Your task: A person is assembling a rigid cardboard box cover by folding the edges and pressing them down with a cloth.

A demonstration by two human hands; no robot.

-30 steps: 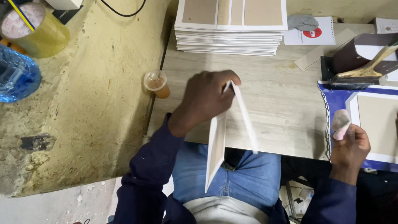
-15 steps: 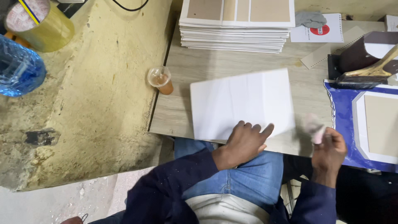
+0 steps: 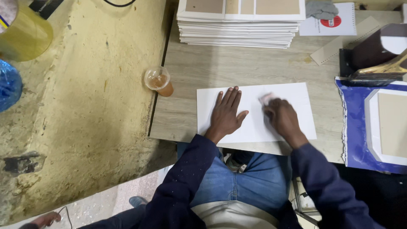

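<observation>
White sheet (image 3: 292, 101) lies flat on my wooden surface (image 3: 203, 68). My left hand (image 3: 226, 112) presses it, fingers spread; my right hand (image 3: 283, 118) pinches a pale cloth (image 3: 266, 99). Plastic cup (image 3: 158, 81) at ten o'clock, board stack (image 3: 239, 23) at twelve, blue sheet (image 3: 354, 127) at three.

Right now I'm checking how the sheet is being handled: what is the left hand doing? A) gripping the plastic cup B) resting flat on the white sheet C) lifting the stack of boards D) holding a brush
B: the left hand lies palm down, fingers spread, on the white sheet; the right hand presses a small pale pad onto it.
</observation>
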